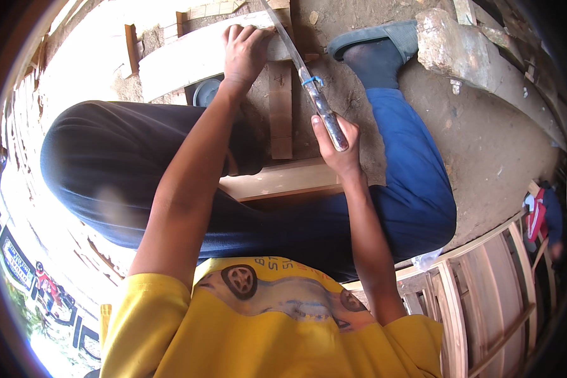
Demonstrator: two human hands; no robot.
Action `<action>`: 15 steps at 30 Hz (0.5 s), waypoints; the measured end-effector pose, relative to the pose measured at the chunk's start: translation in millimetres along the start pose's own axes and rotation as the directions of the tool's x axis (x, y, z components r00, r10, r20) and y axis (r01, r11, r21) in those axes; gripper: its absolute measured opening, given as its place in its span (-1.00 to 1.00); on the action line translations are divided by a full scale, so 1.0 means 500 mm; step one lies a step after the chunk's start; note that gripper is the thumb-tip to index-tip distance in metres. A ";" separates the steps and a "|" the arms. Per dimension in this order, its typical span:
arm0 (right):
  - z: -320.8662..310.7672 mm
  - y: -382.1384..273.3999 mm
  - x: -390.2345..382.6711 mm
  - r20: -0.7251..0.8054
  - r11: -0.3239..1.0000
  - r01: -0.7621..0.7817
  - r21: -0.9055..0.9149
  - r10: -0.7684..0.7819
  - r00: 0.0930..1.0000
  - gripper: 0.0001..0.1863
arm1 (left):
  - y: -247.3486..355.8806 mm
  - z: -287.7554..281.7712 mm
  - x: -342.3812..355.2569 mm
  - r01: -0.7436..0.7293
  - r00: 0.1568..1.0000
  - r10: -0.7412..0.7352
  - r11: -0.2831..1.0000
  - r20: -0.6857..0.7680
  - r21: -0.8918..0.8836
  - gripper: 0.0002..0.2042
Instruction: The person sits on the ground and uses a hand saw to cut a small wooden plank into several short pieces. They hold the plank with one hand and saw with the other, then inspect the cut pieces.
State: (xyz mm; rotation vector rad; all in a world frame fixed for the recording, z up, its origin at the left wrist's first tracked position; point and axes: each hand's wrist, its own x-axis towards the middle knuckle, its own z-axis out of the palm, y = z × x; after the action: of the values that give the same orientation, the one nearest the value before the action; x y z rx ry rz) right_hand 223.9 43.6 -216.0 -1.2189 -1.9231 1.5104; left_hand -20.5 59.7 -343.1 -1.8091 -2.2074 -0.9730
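Note:
My right hand (341, 146) is wrapped round the straight handle of a handsaw (320, 104) with a long, narrow metal blade. Blue string is tied where the blade meets the handle. The blade slants up and left across the right end of a pale wooden plank (186, 60), and its tip runs out of view at the top. My left hand (246, 55) presses on that plank just left of the blade, fingers curled over its far edge. Beneath the plank's right end, a brown board (281, 110) points toward me. Whether the teeth bite into the wood is not visible.
Another light board (283, 179) lies between my legs. A round grey container (206, 92) sits below the plank. My shod right foot (375, 57) rests on the dirt floor beside a thick log (479, 60). Wooden frames (485, 296) stand at the lower right.

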 end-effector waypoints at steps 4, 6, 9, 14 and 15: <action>-0.013 0.023 -0.046 -0.053 0.993 0.108 -0.039 -0.110 0.993 -0.75 | 0.005 -0.004 0.000 0.018 1.000 -0.018 1.000 0.003 0.006 -0.86; -0.012 0.024 -0.043 -0.020 0.996 0.083 -0.041 -0.084 0.996 -0.74 | 0.003 -0.002 0.000 0.000 1.000 0.000 1.000 0.000 0.010 -0.86; -0.014 -0.004 0.008 0.027 1.000 -0.014 -0.005 0.014 1.000 -0.75 | -0.001 0.004 0.003 -0.012 1.000 0.012 1.000 0.003 0.013 -0.85; -0.024 0.014 -0.033 -0.011 0.997 0.054 -0.050 -0.054 0.998 -0.77 | 0.000 0.001 -0.001 0.011 1.000 -0.011 1.000 0.014 0.028 -0.85; -0.016 0.011 -0.035 -0.023 0.995 0.081 -0.052 -0.083 0.996 -0.77 | 0.000 -0.002 -0.003 0.014 1.000 -0.014 1.000 0.025 0.025 -0.85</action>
State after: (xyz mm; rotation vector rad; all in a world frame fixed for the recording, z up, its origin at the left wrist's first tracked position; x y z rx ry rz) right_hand 241.5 34.2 -215.1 -1.1595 -1.9813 1.4066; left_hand -20.4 58.0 -342.8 -1.8082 -2.2395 -0.9265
